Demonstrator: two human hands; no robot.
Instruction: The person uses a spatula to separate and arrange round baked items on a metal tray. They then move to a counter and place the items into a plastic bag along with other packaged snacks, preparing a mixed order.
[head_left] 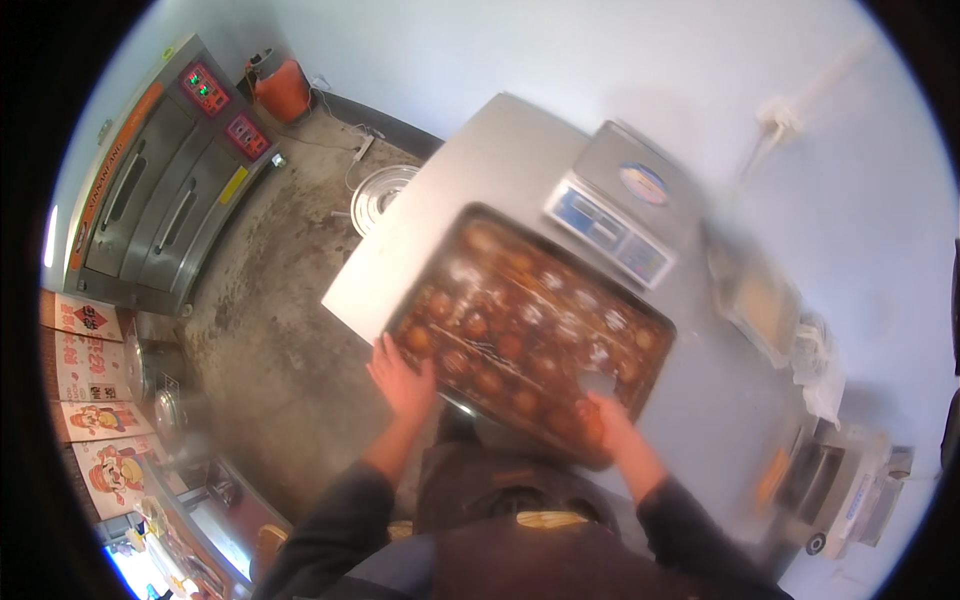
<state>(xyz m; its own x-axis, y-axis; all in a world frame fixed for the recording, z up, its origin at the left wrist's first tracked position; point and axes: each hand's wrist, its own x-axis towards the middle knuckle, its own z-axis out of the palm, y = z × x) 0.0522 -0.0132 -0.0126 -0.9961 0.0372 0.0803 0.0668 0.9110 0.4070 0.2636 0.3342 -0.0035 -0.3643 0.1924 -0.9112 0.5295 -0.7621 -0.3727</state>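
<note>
A dark rectangular baking tray [655, 395] lies slantwise on the table in front of me. Many round brown baked pieces fill it, some with pale tops. At the tray's left near corner, my left hand [405, 388] holds the rim, its thumb inside and its fingers along the outer edge. Over the tray's right near part, my right hand [612, 435] is closed on a small scraper. The scraper's greyish blade [597, 382] points away from me over the pieces. Blur hides its handle and whether the blade touches them.
A digital scale [610, 225] stands behind the tray on the pale table [510, 140]. A blurred clear container [760, 305] and plastic bag [820, 370] lie at the right. A steel deck oven [150, 200] is far left, with an orange bucket-like container [280, 88] beyond it.
</note>
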